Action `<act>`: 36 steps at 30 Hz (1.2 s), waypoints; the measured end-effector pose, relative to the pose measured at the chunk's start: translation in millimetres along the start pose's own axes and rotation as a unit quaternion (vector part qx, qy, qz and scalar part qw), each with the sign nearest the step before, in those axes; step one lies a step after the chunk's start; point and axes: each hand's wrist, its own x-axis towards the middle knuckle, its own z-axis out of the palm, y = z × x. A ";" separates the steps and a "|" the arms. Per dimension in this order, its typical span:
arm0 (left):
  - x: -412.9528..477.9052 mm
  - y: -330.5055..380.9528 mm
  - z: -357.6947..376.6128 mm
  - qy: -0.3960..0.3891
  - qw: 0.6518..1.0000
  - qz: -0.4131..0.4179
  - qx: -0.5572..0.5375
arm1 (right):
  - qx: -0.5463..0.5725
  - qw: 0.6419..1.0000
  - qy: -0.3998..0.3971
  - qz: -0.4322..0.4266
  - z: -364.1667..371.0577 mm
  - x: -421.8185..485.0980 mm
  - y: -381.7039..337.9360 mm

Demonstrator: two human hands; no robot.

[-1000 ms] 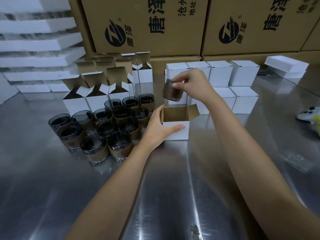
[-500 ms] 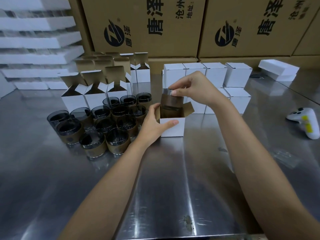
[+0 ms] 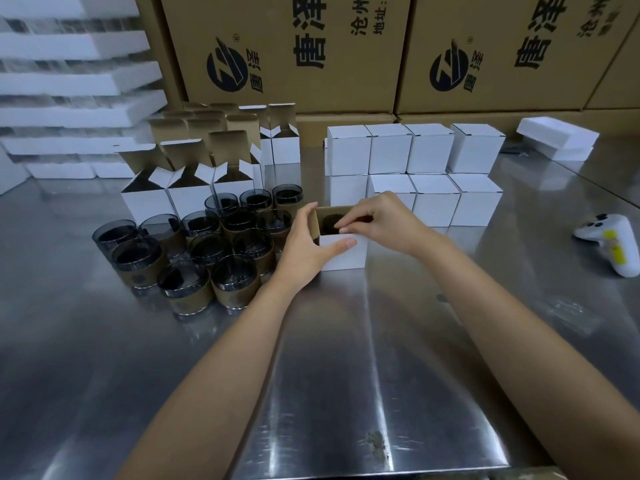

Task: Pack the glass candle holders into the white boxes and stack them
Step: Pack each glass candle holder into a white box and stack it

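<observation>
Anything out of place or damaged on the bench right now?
Nothing looks damaged or spilled. Two strays lie on the right: a white handheld controller and a clear plastic scrap, neither part of the packing. The rightmost upper closed box sits slightly turned from its row.

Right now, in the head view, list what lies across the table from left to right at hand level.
Cluster of glass candle holders → left hand → open white box → right hand → white controller.
</observation>
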 end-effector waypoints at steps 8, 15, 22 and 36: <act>0.5 -0.2 -0.6 0.002 1.000 -0.001 0.005 | 0.007 0.999 0.042 -0.024 8.5 -1.8 11.9; -0.1 2.3 -3.8 -0.003 1.000 0.015 0.003 | 0.428 0.778 0.391 0.243 55.6 -12.4 24.2; -0.7 4.0 -3.2 -0.029 0.999 0.014 -0.028 | 0.412 0.858 0.183 0.246 61.2 -10.2 35.7; -1.4 5.7 -3.7 -0.030 0.986 -0.062 -0.150 | 0.431 0.854 0.185 0.225 55.8 -10.0 32.4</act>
